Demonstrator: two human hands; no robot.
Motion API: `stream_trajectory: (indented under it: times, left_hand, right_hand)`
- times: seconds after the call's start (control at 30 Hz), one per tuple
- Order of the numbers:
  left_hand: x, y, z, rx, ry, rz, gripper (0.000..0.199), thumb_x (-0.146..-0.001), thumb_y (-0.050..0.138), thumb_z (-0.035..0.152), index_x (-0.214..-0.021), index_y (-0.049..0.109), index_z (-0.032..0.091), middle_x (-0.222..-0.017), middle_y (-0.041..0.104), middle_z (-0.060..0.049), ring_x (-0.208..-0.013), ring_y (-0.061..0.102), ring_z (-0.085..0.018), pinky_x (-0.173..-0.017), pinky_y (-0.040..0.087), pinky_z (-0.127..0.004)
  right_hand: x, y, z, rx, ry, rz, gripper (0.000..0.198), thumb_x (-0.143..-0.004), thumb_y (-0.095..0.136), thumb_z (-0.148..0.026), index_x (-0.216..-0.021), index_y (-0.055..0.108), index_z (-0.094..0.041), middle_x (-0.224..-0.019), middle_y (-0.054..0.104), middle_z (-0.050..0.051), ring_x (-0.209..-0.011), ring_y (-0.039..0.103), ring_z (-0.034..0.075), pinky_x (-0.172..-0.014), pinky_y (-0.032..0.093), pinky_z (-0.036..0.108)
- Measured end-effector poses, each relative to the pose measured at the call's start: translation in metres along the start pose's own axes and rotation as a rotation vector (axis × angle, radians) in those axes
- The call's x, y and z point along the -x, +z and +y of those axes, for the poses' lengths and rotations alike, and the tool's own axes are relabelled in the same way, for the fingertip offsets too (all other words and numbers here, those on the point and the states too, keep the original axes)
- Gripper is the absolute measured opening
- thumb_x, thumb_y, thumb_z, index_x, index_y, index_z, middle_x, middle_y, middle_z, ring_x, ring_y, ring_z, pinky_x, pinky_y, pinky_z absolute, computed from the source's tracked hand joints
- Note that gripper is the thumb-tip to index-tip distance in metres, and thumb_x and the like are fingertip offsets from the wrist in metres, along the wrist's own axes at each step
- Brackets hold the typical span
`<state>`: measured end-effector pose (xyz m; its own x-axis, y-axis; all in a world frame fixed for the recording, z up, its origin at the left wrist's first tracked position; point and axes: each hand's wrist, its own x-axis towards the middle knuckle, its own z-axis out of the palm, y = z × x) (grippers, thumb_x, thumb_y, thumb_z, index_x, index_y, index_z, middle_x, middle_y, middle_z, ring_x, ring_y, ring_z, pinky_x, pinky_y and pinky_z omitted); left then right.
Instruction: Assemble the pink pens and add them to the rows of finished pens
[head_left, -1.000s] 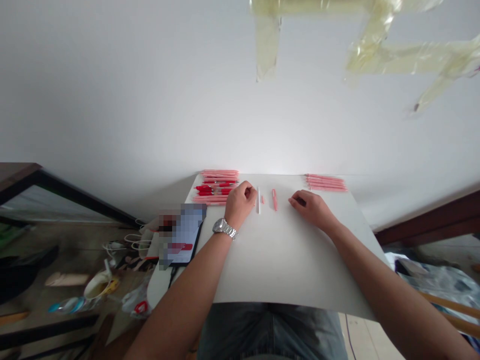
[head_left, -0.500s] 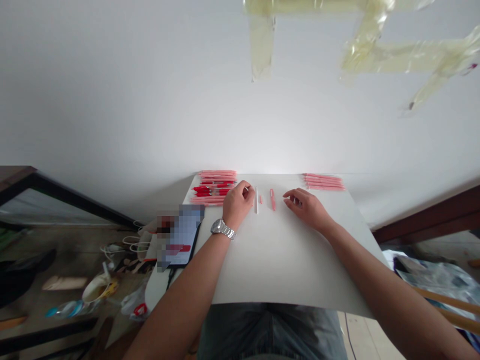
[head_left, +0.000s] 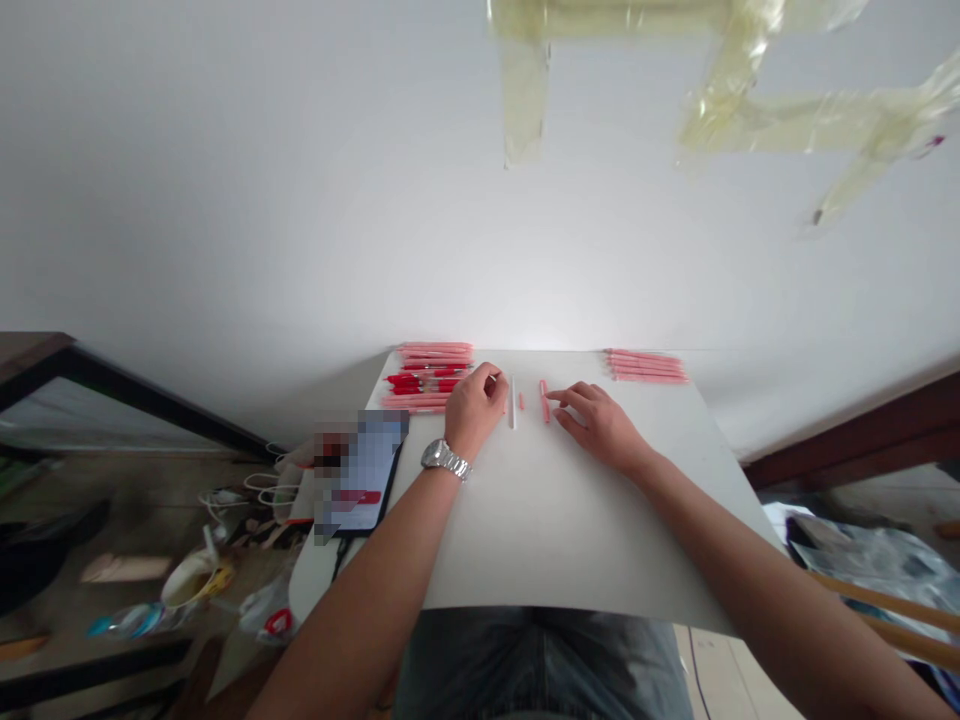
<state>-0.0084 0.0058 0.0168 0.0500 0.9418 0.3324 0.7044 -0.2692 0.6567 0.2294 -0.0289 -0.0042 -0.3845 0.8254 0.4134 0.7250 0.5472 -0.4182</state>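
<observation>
My left hand [head_left: 475,402] rests on the table beside a row of pens, its fingers curled in; whatever they may hold is hidden. Just right of it lies a thin white pen refill [head_left: 514,403], and beyond that a small pink pen part [head_left: 522,401]. A pink pen barrel [head_left: 544,398] lies upright in view, farther right. The fingertips of my right hand [head_left: 596,420] reach to this barrel's right side, thumb and forefinger apart. They seem to touch it without gripping it.
Pink and red pens [head_left: 427,383] lie stacked at the table's left back. Several pink pens [head_left: 647,366] form a row at the right back. A tablet [head_left: 371,480] with a cable lies on the left edge. The wall [head_left: 480,200] rises behind the table [head_left: 555,540].
My right hand has moved left, from beside the pink pen barrel to its edge. My left hand has stayed nearly still.
</observation>
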Motion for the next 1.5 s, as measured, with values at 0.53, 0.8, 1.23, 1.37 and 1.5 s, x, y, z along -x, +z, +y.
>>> stream_trajectory:
  times: [0.53,0.8,1.23,1.37,1.5]
  left_hand:
    - [0.000,0.001,-0.001,0.019,0.002,0.015,0.019,-0.097,0.052,0.035,-0.086,0.062,0.024,-0.071,0.068,-0.001,-0.067,0.061,-0.017,-0.068,0.044,-0.027]
    - [0.000,0.001,-0.001,0.008,0.007,0.013,0.018,-0.097,0.052,0.035,-0.086,0.062,0.024,-0.073,0.068,-0.001,-0.067,0.061,-0.017,-0.070,0.045,-0.027]
    - [0.001,0.001,-0.001,0.049,0.054,-0.015,0.016,-0.099,0.051,0.035,-0.093,0.062,0.024,-0.071,0.066,0.000,-0.066,0.060,-0.016,-0.068,0.045,-0.027]
    - [0.002,0.002,-0.001,0.089,0.117,-0.051,0.013,-0.099,0.052,0.031,-0.099,0.063,0.024,-0.076,0.065,0.001,-0.067,0.058,-0.015,-0.067,0.044,-0.027]
    - [0.002,0.002,0.000,0.070,0.225,-0.045,0.011,-0.099,0.053,0.026,-0.102,0.063,0.023,-0.087,0.066,-0.002,-0.077,0.059,-0.017,-0.077,0.047,-0.030]
  right_hand:
    - [0.000,0.005,0.002,0.067,-0.047,-0.009,0.020,-0.100,0.060,-0.024,-0.113,0.075,-0.028,-0.110,0.066,0.010,-0.094,0.063,0.024,-0.082,0.054,0.039]
    - [0.000,0.003,0.006,0.048,-0.022,0.015,0.017,-0.098,0.063,-0.019,-0.107,0.075,-0.027,-0.104,0.068,0.008,-0.091,0.065,0.023,-0.078,0.052,0.034]
    - [0.000,-0.005,0.003,-0.020,0.041,0.048,0.019,-0.098,0.060,-0.018,-0.106,0.075,-0.027,-0.105,0.069,0.008,-0.089,0.068,0.021,-0.076,0.051,0.031]
    - [0.000,-0.007,0.001,-0.076,0.036,0.064,0.019,-0.101,0.056,-0.021,-0.107,0.073,-0.026,-0.105,0.068,0.008,-0.086,0.067,0.019,-0.075,0.051,0.030]
    - [0.000,-0.007,0.003,-0.108,0.045,0.094,0.015,-0.102,0.054,-0.025,-0.108,0.068,-0.024,-0.099,0.068,0.007,-0.081,0.066,0.018,-0.072,0.051,0.030]
